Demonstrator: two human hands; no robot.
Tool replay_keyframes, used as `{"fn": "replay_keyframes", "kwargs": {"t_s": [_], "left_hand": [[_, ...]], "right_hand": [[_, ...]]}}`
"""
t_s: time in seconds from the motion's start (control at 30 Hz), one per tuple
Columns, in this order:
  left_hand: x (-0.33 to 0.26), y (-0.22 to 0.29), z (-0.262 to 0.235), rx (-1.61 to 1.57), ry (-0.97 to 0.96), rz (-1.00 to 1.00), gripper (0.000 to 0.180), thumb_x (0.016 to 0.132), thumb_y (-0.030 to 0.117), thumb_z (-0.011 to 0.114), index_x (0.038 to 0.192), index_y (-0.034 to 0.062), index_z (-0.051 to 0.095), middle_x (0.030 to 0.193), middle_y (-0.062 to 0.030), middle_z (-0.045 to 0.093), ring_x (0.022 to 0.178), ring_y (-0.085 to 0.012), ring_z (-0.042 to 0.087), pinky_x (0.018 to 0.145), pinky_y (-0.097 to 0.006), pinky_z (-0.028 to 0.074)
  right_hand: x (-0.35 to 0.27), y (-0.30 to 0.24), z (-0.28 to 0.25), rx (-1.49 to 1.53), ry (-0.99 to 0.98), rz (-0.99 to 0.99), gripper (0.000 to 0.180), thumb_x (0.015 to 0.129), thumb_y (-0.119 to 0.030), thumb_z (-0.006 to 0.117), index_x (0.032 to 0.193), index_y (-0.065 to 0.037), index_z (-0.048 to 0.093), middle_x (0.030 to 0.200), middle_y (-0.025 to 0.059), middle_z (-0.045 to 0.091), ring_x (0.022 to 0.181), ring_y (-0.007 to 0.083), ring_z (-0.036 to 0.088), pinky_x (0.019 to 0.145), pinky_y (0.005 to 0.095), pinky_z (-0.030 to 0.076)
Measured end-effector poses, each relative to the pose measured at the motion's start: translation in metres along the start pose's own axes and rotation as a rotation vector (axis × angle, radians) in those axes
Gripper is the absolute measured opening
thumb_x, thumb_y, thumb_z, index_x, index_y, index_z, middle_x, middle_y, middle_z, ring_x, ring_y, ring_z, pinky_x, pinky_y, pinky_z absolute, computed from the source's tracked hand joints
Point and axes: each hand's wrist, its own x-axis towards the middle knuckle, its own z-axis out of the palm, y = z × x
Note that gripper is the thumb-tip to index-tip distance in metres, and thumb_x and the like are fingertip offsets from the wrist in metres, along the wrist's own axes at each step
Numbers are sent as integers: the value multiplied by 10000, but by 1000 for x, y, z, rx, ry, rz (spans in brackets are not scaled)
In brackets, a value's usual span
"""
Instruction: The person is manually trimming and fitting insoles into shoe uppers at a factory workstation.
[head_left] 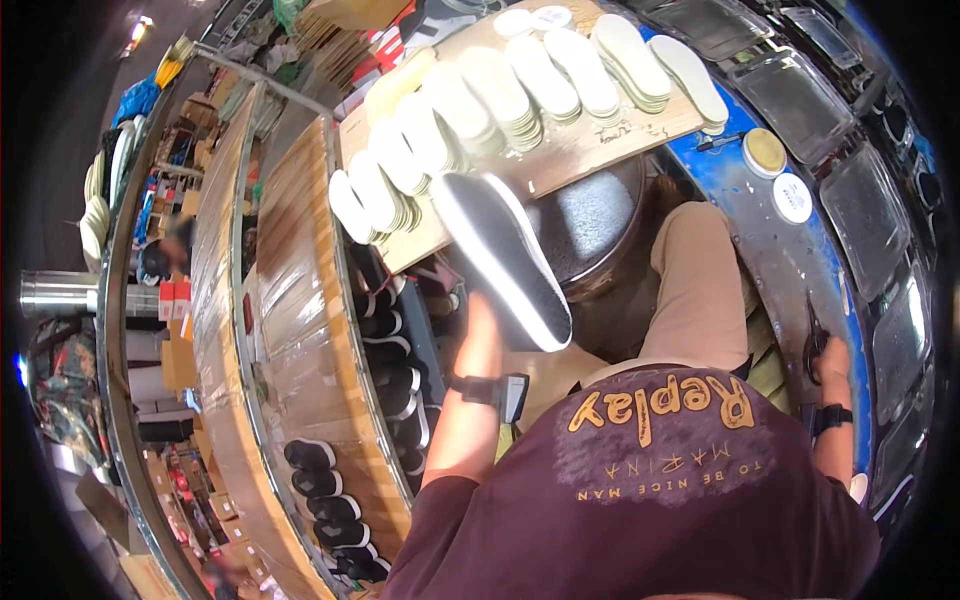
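Left hand (483, 315): behind the shoe piece, propping it up; fingers hidden, can't tell how tightly closed.
Shoe piece (503, 258): black-and-white, blurred, slanted, overlapping the wooden board (640, 140) in view; probably raised so it's easy to handle.
Right hand (833, 360): at a black scissors-like tool (814, 343) by the blue bench (718, 172); finger closure too small to read.
Insoles (505, 95): pale stacks, curved row on the board, likely for easy reach.
Round tub (766, 152): yellowish top, contents unseen.
Dark trays (800, 95): beyond the bench, contents unclear.
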Motion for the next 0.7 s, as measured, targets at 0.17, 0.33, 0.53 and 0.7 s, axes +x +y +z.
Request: {"fn": "replay_keyframes", "kwargs": {"t_s": [0.17,0.33,0.53,0.7], "left_hand": [[30,-1,65,1176,-4,635,291,842,252,630,760,-27,634,745,-243,599,662,-344,584,639,-451,459],[24,40,106,1704,-436,426,338,854,337,598,849,12,692,902,-230,655,845,-403,627,763,-484,492],[30,123,175,1363,-534,750,132,816,150,644,842,31,692,878,-169,667,838,-364,637,755,-429,508],[102,122,289,1326,-601,1129,114,791,127,650,792,14,668,800,-173,624,774,-356,618,703,-403,502]], "right_hand": [[2,-22,-41,30,-13,10,348,686,-164,773,986,-21,669,1012,218,662,985,380,624,855,438,505],[48,-117,-88,214,183,-336,226,743,-219,695,874,-35,678,875,207,664,839,380,635,733,453,504],[168,-265,-132,497,412,-901,191,690,-71,682,874,-27,656,916,171,641,868,368,596,778,429,480],[247,-330,-155,487,768,-964,317,590,-70,773,890,-37,675,979,136,619,1000,306,573,843,395,494]]}}
